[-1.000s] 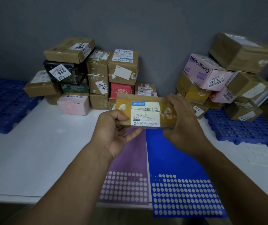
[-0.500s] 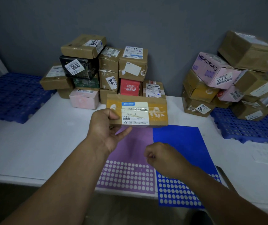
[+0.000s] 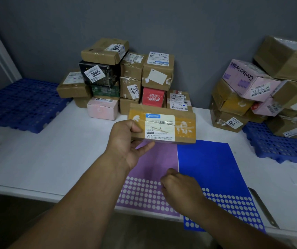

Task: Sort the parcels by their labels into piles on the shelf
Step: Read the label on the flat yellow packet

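We hold the long taped parcel [image 3: 180,126] in our left hand [image 3: 126,141], thumb on its label face and fingers beneath its left end. That grip grasps one end only, and the rest juts out unsupported above the far edge of the purple sticker sheet [image 3: 149,162].

Our right hand [image 3: 178,187] sits low over the near half of that sheet, where it meets the blue sticker sheet [image 3: 207,164]. Its fingers are curled under and the tips are hidden, so we cannot tell whether that grip pinches a dot or nothing.

The main risk, as we judge it, is the one-ended hold. The glossy tape may let the parcel twist or slide out of our thumb and drop onto the purple sheet, scuffing the stickers.

A second risk is a mis-sort. Tape crosses the printed label, and the middle line reads poorly, so we could take a dot from the wrong sheet.

The third lies beyond the purple sheet. The stacked parcels [image 3: 126,78] behind it stand several boxes high. The heap [image 3: 252,87] far to its right leans, with a pink contact lenses box [image 3: 248,78] tilted on top. Setting our parcel down one-handed and off-centre could topple boxes across the counter [image 3: 54,155] and mix the piles.
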